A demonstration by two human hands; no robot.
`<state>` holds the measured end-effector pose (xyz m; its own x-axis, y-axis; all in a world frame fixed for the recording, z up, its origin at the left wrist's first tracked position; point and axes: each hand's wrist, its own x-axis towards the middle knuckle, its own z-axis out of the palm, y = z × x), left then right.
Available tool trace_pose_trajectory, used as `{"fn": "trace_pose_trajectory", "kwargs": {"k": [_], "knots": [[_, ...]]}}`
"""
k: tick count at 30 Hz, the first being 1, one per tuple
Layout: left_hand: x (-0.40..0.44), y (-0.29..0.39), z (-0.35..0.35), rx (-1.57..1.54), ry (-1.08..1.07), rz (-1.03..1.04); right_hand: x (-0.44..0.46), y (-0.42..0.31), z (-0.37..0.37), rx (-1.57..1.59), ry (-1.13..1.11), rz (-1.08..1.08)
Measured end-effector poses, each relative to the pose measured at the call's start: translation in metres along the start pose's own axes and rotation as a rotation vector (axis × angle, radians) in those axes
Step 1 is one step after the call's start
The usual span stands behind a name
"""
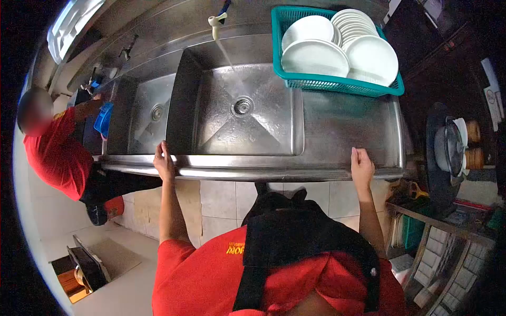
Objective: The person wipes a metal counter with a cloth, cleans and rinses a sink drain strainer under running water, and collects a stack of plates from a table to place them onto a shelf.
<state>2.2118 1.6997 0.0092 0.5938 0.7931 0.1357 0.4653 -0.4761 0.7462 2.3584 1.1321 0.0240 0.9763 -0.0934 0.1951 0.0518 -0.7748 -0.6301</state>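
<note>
Left hand [164, 164] at steel sink rim [237, 160] — pale floor tiles [219, 192] below.

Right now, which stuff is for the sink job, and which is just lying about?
Seems for the sink job:
- sink
- running tap
- white plates
- teal basket

Probably just lying about:
- tan sheet on the floor
- red container by the co-worker's foot
- green thing, lower right
</note>
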Motion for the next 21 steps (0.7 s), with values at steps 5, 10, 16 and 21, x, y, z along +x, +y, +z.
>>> {"fn": "trace_pose_trajectory", "kwargs": {"k": [5,10,16,21], "knots": [[0.001,0.019,0.007,-0.012,0.001,0.099,0.0,-0.004,-0.001,0.027,0.027,0.017],[0.058,0.103,0.061,0.116,-0.143,0.572,0.002,-0.003,0.0,-0.08,0.031,0.022],[0.171,0.251,0.138,0.022,-0.032,1.094,0.003,0.0,0.01,-0.063,0.085,0.106],[0.251,0.277,0.206,0.19,-0.044,1.212,0.005,-0.004,0.01,-0.089,0.126,0.147]]}}
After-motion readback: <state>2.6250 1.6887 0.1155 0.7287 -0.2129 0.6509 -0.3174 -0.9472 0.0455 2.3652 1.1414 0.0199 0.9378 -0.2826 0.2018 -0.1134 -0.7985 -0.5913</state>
